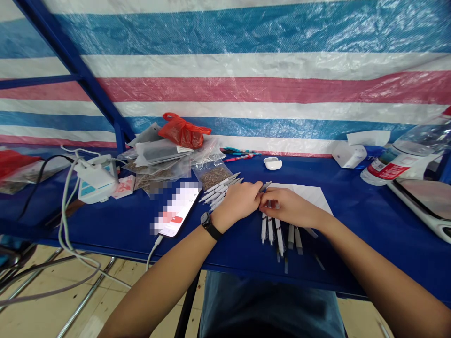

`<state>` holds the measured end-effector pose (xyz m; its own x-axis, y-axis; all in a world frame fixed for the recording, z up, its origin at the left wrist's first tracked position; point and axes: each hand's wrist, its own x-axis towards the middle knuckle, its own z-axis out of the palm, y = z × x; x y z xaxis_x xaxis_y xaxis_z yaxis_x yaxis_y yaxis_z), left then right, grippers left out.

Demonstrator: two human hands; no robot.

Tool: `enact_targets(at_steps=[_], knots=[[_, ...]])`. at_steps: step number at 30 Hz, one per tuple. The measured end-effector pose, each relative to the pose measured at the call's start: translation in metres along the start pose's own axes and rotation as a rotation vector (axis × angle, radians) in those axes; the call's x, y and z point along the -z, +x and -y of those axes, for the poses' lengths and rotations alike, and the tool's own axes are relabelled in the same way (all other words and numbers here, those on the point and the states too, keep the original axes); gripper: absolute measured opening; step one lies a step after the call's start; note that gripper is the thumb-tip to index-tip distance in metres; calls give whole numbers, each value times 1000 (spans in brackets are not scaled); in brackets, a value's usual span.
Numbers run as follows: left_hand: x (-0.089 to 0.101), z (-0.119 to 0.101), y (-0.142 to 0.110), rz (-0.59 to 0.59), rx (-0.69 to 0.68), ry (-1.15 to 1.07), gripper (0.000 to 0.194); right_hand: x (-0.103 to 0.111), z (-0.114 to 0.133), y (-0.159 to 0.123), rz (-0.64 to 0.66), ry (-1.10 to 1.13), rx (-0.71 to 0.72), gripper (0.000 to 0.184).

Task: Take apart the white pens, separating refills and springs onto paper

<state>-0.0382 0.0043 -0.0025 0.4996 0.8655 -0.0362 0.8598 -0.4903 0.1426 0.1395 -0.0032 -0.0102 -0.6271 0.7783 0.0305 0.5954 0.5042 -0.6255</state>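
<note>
Pinching a slim white plastic pen (266,187), the left hand (236,202) and right hand (285,206) meet above the blue tabletop (116,230); similar white pens (279,236) lie parallel nearby, seemingly arranged for orderly handling.

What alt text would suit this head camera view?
A person's bare left hand and right hand meet over slim white pen-like tubes on a blue tabletop, beside a white paper sheet and a clear plastic bag of brown dried material.
</note>
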Motion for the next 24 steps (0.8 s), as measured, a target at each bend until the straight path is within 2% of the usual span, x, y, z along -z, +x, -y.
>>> enact_targets(at_steps=[24], knots=[[6, -2, -9, 73, -56, 31, 26, -5, 4, -1, 11, -118, -21, 14]])
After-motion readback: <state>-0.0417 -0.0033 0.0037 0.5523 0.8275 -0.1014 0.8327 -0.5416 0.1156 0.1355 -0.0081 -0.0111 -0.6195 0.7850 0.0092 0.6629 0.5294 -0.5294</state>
